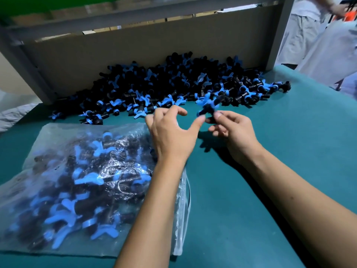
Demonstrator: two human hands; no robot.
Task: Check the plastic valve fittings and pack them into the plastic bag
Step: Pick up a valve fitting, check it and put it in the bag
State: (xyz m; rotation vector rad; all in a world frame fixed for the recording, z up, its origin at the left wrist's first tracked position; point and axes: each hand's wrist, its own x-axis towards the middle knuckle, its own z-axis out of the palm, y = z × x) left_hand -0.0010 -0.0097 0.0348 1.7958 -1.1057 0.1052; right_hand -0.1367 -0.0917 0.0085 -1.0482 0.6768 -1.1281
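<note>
A big pile of black valve fittings with blue handles [173, 84] lies at the back of the green table [289, 151], against a cardboard wall. My right hand [233, 132] pinches one black and blue fitting [209, 106] just in front of the pile. My left hand [172, 132] hovers beside it with fingers spread and loosely curved, its thumb tip touching the fitting's lower end. A clear plastic bag [77, 180] holding several fittings lies at the left front, its mouth under my left forearm.
A brown cardboard panel [135, 47] and a grey metal frame [280, 31] close the table's far side. Another person in light clothes [318, 35] stands at the far right. Bare green surface stretches to the right of my arms.
</note>
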